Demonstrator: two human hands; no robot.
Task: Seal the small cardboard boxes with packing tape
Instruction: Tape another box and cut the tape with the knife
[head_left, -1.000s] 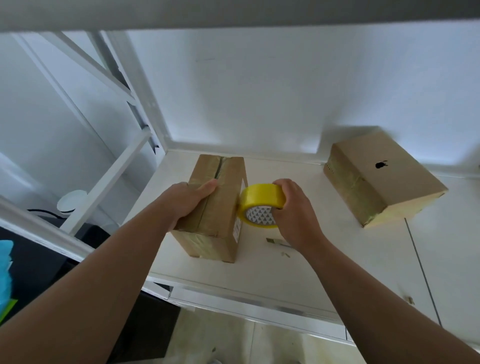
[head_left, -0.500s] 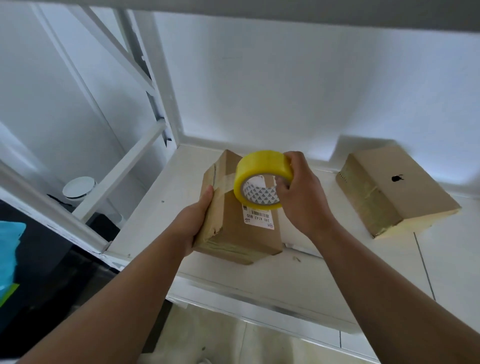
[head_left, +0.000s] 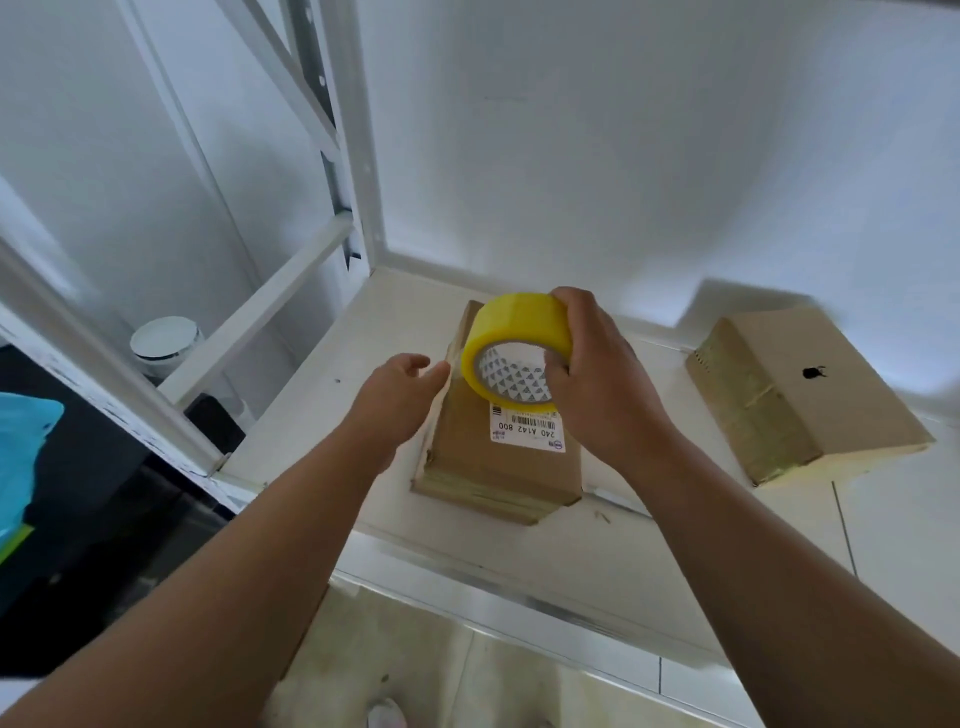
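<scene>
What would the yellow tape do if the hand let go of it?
The tape roll would probably drop onto the labelled box below it. Being round, it might then roll across the shelf. It looks stiff: the right hand doesn't squash it.

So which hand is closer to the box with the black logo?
Right. The right hand, gripping the yellow tape roll above the labelled box, is on the side toward the logo box; the left hand is at the labelled box's far left edge.

Brown box (head_left: 498, 467), label side up, lies flat; yellow tape roll (head_left: 514, 325) hovers over its far end; second box (head_left: 831, 395) well right.
</scene>
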